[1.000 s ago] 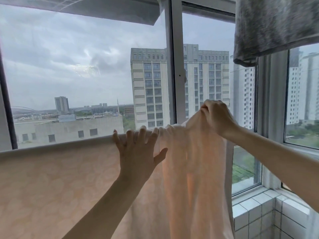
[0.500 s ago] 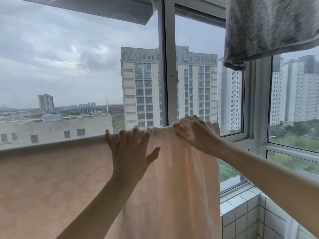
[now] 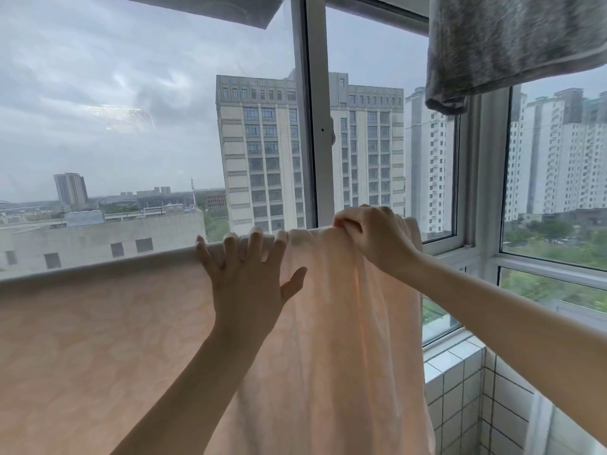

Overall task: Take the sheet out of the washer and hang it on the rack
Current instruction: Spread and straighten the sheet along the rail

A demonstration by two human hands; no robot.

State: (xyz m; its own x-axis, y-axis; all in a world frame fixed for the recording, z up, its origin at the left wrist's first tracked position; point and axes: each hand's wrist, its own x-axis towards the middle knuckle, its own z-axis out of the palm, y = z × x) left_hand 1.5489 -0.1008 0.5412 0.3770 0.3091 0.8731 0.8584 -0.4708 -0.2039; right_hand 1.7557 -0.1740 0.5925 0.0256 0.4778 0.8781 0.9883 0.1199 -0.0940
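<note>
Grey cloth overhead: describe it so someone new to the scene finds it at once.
From the white window post in the middle, look to the top right corner. A mottled grey cloth hangs there in front of the glass. Unlike the peach sheet below, no hand touches it.

Two bare arms in shot. The left forearm is slender and uncovered right to the frame's edge, the right forearm just the same. The left hand shows long, slim fingers; the right hand shows smooth, rounded knuckles.
</note>
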